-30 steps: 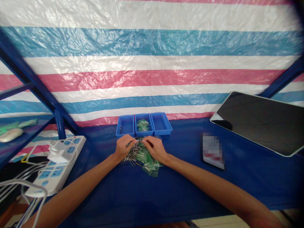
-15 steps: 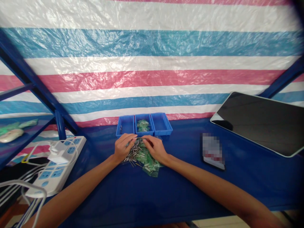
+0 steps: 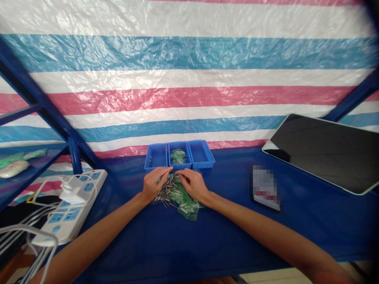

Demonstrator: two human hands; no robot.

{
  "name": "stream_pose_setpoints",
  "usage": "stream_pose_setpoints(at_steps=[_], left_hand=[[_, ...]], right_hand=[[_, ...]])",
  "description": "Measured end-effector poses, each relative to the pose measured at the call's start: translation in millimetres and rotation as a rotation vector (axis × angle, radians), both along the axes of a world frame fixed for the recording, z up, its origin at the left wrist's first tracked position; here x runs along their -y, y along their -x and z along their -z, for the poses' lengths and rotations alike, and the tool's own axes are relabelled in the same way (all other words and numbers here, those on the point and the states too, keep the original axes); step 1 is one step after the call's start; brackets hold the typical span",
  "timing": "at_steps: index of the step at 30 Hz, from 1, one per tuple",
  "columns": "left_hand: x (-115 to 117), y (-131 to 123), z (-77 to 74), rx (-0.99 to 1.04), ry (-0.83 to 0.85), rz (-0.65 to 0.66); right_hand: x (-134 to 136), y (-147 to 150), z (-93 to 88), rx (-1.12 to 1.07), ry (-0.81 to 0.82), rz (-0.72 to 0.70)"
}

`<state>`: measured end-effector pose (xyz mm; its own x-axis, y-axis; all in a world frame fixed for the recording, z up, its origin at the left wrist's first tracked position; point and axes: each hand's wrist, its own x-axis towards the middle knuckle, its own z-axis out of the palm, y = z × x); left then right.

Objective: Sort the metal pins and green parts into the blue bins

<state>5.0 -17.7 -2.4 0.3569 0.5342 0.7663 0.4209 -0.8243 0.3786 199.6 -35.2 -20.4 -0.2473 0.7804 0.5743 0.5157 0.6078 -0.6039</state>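
My left hand [image 3: 154, 184] is closed in a pinch over a loose heap of thin metal pins [image 3: 166, 191]. Opposite it, my right hand [image 3: 194, 184] pinches above a pile of small green plastic packets [image 3: 184, 200] with pale pieces inside. The two sets of fingertips almost meet, just in front of the blue bins. What lies between the fingers is too small or hidden to make out. The middle blue bin [image 3: 179, 166] holds more green packets [image 3: 178, 156].
The left blue bin [image 3: 156, 157] and right blue bin [image 3: 201, 154] flank the middle one. A white power strip [image 3: 66, 217] with cables lies at left. To the right are a phone [image 3: 265, 187] and a dark-screened tablet-like panel [image 3: 328, 154]. Striped sheeting [image 3: 189, 96] hangs behind.
A thin, light rod showed between my fingertips before; now it is not visible there. My right fingers have shifted slightly, while both arms stay in place.
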Motion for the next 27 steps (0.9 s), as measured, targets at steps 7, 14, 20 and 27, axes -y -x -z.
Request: stream_pose_setpoints(at_steps=[7,14,20,27], left_hand=[[-2.6,-0.1,1.6,-0.054,-0.003,-0.014],[-5.4,0.2,7.2,0.027,0.001,-0.016],[-7.3,2.9,10.1,-0.004,0.02,0.036],[-7.7,4.6,14.6,0.012,0.1,-0.015]], right_hand=[[-0.2,-2.2,-8.3,-0.127,0.027,0.064],[3.6,-1.7,-12.3,-0.163,0.021,0.052],[4.4,-0.9,-8.5,-0.157,0.021,0.04],[3.3,-0.5,-5.9,-0.064,-0.007,-0.035]])
